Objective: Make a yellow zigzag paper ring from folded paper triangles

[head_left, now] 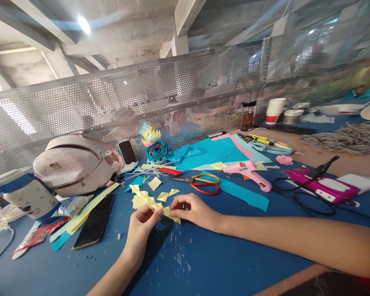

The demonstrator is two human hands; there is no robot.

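Note:
At the front middle of the table, my left hand (pixel 143 225) pinches a small pale yellow paper piece (pixel 167 211) between thumb and finger. My right hand (pixel 195 210), fingers curled together, grips the right side of the yellow paper. Just beyond my left fingers lies a cluster of yellow paper squares (pixel 138 200), some partly hidden by that hand. One loose yellow square (pixel 154 183) rests farther off. Red-and-gold-handled scissors (pixel 206 185) lie beyond my right hand, with a red utility knife (pixel 170 171) behind them.
A pink glue gun (pixel 249 172) lies right of the scissors, near a blue paper strip (pixel 243 193). A spiky folded-paper piece (pixel 156 148) stands at the back. Left are a phone (pixel 95 222), a tumbler (pixel 31 193) and a backpack (pixel 70 164); right, a magenta power strip (pixel 325 185) with cords.

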